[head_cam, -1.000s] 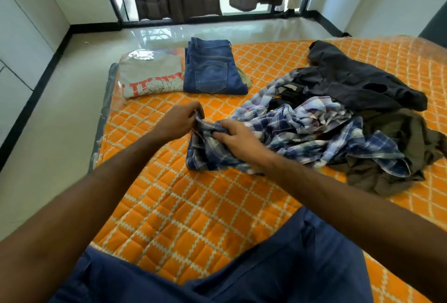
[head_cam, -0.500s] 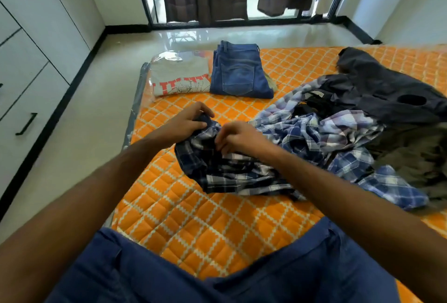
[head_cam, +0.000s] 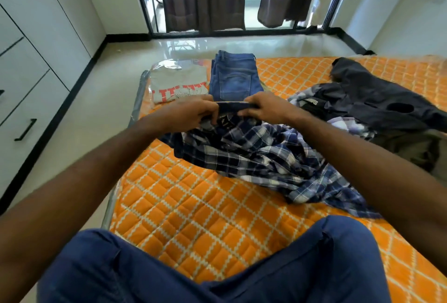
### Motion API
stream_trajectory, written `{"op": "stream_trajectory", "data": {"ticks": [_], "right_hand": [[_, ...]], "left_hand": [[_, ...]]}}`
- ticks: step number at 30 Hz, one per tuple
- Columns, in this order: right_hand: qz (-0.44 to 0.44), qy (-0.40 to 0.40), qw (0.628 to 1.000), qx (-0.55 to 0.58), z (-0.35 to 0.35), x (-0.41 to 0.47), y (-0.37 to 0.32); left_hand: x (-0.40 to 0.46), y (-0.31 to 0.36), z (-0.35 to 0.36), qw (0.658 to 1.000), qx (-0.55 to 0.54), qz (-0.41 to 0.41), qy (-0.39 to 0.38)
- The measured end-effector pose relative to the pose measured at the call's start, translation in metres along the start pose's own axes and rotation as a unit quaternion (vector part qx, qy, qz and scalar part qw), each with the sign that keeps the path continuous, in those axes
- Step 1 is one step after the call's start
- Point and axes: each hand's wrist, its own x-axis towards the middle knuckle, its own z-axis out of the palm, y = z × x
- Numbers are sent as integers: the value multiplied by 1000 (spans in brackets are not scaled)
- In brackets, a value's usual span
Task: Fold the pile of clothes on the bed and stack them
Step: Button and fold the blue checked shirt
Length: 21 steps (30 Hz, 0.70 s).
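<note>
1. We find the plaid shirt point(head_cam: 261, 155) at the middle of the bed point(head_cam: 193, 210), crumpled, most of it lying on the quilt and trailing off toward 4 o'clock.
2. Our left hand point(head_cam: 191, 114) and right hand point(head_cam: 263, 108) are both closed on what we take to be the shirt's collar edge, lifted at 12 o'clock of the heap. Each hand pinches the cloth with curled fingers, and a short taut band runs between them.
3. At 11 o'clock of the hands lies a folded grey tee point(head_cam: 179, 85), with folded jeans point(head_cam: 233, 76) just beside it at 12 o'clock. We judge these two finished, though they sit side by side and not yet stacked.
4. At 2 to 3 o'clock the unfolded pile remains: a dark garment point(head_cam: 377, 99) over an olive one point(head_cam: 411, 147), with a lighter plaid piece point(head_cam: 348, 123) showing between. Whether that piece belongs to the shirt in hand we cannot tell.
5. Handling, in our judgement: the shirt is light, soft and limp, and will not hold a shape unsupported. It should drape and slide readily on the quilt.
6. Hold, in our judgement: collar or shoulder seams, hands spread wider apart, so the body hangs flat before laying down.
7. Risk: the trailing hem may drag neighbouring pieces from the pile.
</note>
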Motion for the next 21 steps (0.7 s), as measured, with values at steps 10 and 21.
{"op": "stream_trajectory", "data": {"ticks": [10, 21], "right_hand": [[-36, -109, 992, 59, -50, -14, -4], [65, -224, 923, 305, -128, -32, -36]], "left_hand": [[-27, -27, 28, 980, 85, -155, 96], [1, 8, -89, 882, -43, -127, 452]]}}
